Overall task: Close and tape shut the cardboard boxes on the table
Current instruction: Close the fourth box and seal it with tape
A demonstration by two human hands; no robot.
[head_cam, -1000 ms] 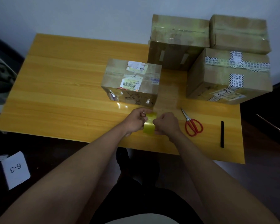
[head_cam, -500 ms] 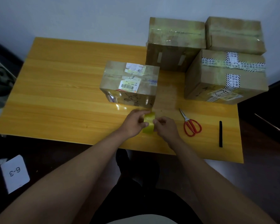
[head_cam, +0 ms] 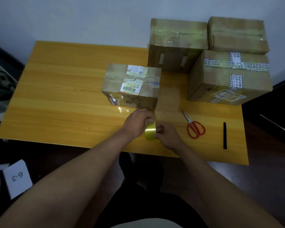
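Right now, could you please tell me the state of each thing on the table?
Tape roll: gripped by left hand and right hand.
Near box: closed, taped.
Three far boxes: closed, taped.
Scissors: shut, lying flat.
Black stick: lying flat.

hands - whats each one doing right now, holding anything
Left hand: grips the yellow tape roll from its left side.
Right hand: fingers curled on the same roll, from its right side.
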